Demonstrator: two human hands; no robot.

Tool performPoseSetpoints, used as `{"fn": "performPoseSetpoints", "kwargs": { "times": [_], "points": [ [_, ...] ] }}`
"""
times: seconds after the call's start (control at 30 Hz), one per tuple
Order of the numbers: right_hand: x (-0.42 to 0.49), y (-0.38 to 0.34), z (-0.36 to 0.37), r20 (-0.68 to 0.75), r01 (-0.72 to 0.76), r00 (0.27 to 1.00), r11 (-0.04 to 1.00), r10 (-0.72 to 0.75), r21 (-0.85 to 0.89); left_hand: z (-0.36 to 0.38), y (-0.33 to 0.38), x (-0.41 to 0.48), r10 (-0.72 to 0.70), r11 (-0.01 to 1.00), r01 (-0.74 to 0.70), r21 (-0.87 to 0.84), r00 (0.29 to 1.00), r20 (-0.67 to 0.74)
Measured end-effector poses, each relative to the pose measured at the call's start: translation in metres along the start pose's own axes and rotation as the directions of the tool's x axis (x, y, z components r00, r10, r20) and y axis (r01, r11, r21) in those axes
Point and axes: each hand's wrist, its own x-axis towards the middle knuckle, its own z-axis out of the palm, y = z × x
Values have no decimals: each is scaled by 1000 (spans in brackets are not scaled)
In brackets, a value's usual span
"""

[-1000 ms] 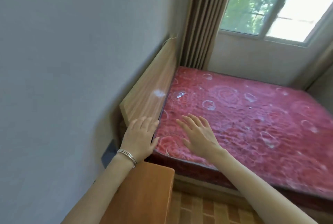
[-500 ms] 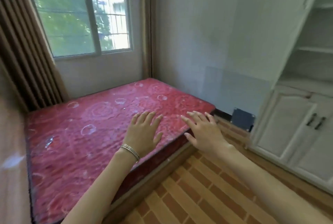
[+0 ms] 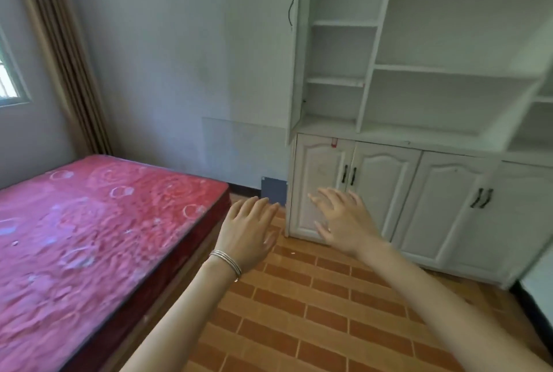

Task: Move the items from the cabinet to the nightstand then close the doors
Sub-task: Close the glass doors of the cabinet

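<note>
The cabinet (image 3: 386, 189) stands just ahead of my hands, white, its lower doors (image 3: 449, 201) shut. Whatever I am to carry is out of sight. The open shelves (image 3: 449, 72) above my hands show nothing I can make out, so I judge the items sit behind those doors, and I cannot yet say whether they are heavy or fragile. The doors look like stiff, light painted panels that should swing easily. The place to take hold is the pair of black handles (image 3: 348, 174) just above my right hand (image 3: 344, 222), hooked with the fingertips, not the panel edge. Further up and left of my hands, what looks like a tall narrow door (image 3: 294, 51) stands swung out from the shelves. My right hand is spread flat, fingers straight, in front of the leftmost lower door and holding nothing; whether it touches the door I cannot tell. My left hand (image 3: 248, 231) is likewise flat and empty, beside the right one, thin bangles (image 3: 226, 261) at the wrist. Below both hands runs the brick-patterned floor (image 3: 314, 306); left of my left hand lies the red bed (image 3: 104, 222), with a brown curtain (image 3: 65, 57) beyond it. The nightstand is not in view.
</note>
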Motion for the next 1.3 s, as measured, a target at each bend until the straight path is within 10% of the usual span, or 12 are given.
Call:
{"fn": "performPoseSetpoints", "kwargs": {
  "times": [0.4, 1.3],
  "points": [
    [53, 127, 15, 14, -72, 997, 996, 73, -57, 54, 33, 143, 72, 997, -74, -27, 996, -43],
    [343, 134, 109, -82, -203, 977, 973, 195, -111, 177, -219, 341, 192, 974, -204, -99, 974, -118]
  ]
}}
